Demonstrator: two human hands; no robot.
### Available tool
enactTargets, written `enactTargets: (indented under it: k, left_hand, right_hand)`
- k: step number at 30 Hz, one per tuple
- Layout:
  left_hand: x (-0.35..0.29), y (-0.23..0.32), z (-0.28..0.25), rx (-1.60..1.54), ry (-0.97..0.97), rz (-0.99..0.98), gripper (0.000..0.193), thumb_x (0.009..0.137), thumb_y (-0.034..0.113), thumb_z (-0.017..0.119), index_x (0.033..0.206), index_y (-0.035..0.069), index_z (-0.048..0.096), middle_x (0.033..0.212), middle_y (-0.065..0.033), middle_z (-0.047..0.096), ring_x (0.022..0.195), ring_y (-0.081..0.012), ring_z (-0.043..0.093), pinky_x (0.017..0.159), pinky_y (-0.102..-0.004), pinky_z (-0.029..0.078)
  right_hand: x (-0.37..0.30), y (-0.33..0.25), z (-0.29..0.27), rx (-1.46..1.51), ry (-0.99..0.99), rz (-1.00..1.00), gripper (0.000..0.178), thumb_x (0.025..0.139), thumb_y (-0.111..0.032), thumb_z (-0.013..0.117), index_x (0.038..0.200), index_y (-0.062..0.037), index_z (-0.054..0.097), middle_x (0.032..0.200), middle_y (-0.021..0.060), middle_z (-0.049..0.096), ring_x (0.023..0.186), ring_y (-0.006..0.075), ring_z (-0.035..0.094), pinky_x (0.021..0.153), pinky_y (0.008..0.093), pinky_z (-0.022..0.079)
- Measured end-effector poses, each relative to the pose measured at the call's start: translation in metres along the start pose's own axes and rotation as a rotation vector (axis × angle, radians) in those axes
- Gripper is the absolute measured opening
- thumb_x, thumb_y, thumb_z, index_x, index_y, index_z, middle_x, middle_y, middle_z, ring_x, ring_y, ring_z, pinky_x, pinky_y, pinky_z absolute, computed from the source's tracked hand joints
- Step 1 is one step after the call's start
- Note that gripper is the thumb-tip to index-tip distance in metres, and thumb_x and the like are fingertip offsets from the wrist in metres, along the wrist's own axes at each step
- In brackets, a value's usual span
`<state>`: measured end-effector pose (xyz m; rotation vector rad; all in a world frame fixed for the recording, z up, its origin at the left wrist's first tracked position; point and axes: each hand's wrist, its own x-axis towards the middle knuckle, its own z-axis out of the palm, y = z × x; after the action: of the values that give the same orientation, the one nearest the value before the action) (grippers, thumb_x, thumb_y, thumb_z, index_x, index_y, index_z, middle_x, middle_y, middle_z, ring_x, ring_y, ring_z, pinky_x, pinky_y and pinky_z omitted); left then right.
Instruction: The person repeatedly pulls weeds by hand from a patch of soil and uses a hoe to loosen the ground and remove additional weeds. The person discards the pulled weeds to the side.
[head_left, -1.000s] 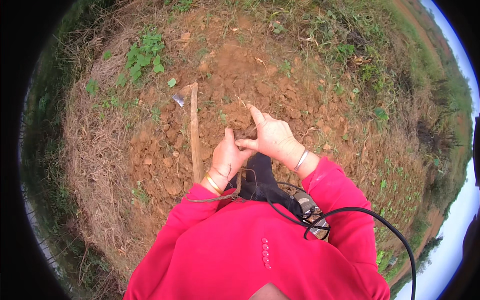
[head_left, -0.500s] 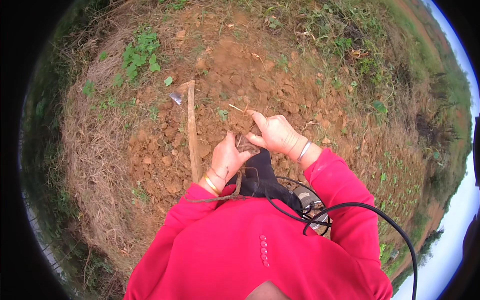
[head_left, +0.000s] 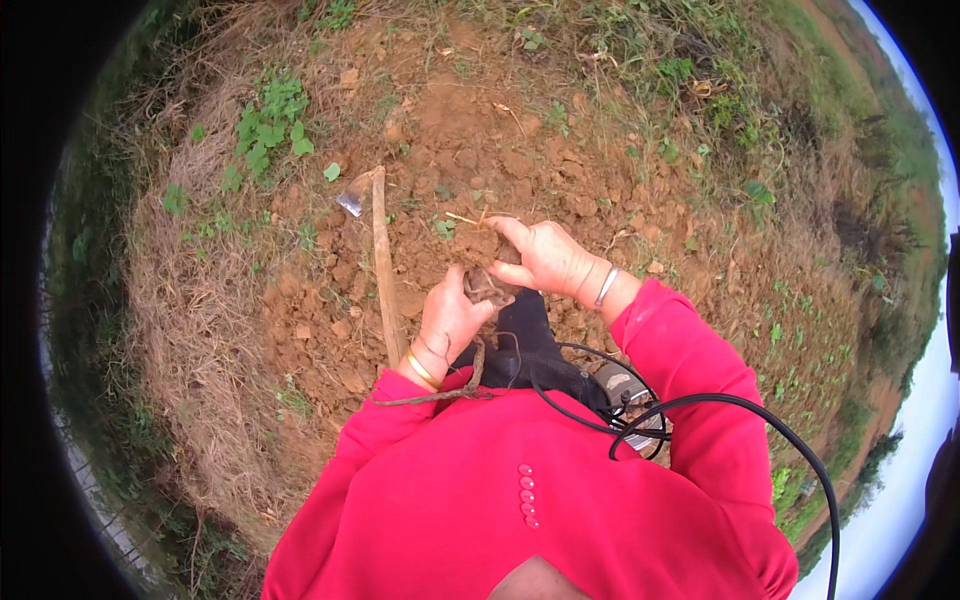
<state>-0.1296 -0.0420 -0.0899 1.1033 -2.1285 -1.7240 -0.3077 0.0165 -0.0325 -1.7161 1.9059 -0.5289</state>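
In front of my body, a brown, soil-caked root clump is between my hands. My left hand is wrapped round its left side, thumb and fingers closed on it. My right hand grips the clump's upper right part, index finger and thumb bent about a mass of soil. Thin pale stalks stick out beyond my right fingertips. A long, twisted brown root hangs beneath my left wrist, across the red sleeve. The fingers' undersides are hidden.
Left of my hands lies a hoe with a wooden handle and metal blade. Loose reddish soil surrounds me. A green leafy plant grows farther left. A black cable loops over my right arm, near a shoe.
My right thumb has drawn slightly up from the clump, which shows more of its surface. The left hand keeps its hold. The whole view has shifted a little.
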Motion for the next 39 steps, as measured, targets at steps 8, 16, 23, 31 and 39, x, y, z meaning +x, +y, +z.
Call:
enactTargets:
  k: [8,16,23,31,39]
  left_hand:
    - [-0.007,0.022,-0.005,-0.478,-0.125,0.035,0.063,0.068,0.010,0.079,0.117,0.000,0.040,0.106,-0.0091,0.058,0.095,-0.0147,0.058,0.081,-0.0295,0.049]
    - [-0.003,0.016,-0.009,-0.790,-0.076,0.087,0.073,0.069,0.001,0.076,0.127,0.001,0.031,0.114,-0.0088,0.053,0.104,-0.0172,0.054,0.090,-0.0309,0.045]
    - [0.001,-0.018,-0.002,-1.029,-0.158,0.193,0.070,0.073,0.030,0.076,0.125,0.001,0.040,0.113,-0.0061,0.055,0.101,-0.0161,0.056,0.087,-0.0305,0.047]
    - [0.012,0.000,-0.018,-1.117,-0.178,-0.114,0.066,0.089,0.062,0.034,0.120,0.006,0.049,0.098,-0.0081,0.061,0.072,-0.0163,0.055,0.059,-0.0274,0.044]
    - [0.010,0.008,-0.019,-1.312,0.009,-0.455,0.056,0.092,0.058,0.032,0.104,0.007,0.053,0.079,-0.0042,0.054,0.062,-0.0149,0.049,0.054,-0.0285,0.043]
  right_hand:
    - [0.005,0.012,-0.012,0.608,0.143,0.162,0.042,0.087,-0.023,0.053,0.126,-0.0075,0.043,0.064,-0.0016,0.050,0.056,0.0075,0.045,0.052,0.0245,0.041]
    - [-0.005,0.028,-0.020,1.238,0.210,0.500,0.038,0.088,-0.026,0.053,0.117,-0.0021,0.051,0.070,-0.0005,0.051,0.060,0.0095,0.047,0.048,0.0226,0.039]
    - [-0.012,0.003,-0.004,1.320,-0.119,0.533,0.047,0.088,-0.040,0.057,0.115,-0.0021,0.052,0.066,-0.0039,0.044,0.055,0.0072,0.040,0.045,0.0225,0.030]
    - [0.001,-0.010,-0.001,1.115,-0.017,0.516,0.026,0.091,-0.031,0.055,0.084,-0.0056,0.049,0.058,-0.0015,0.043,0.046,0.0071,0.037,0.042,0.0226,0.029]
    - [-0.004,-0.005,0.004,1.149,0.005,0.512,0.025,0.089,-0.024,0.058,0.103,-0.0040,0.053,0.071,-0.0016,0.054,0.054,0.0055,0.044,0.048,0.0204,0.035]
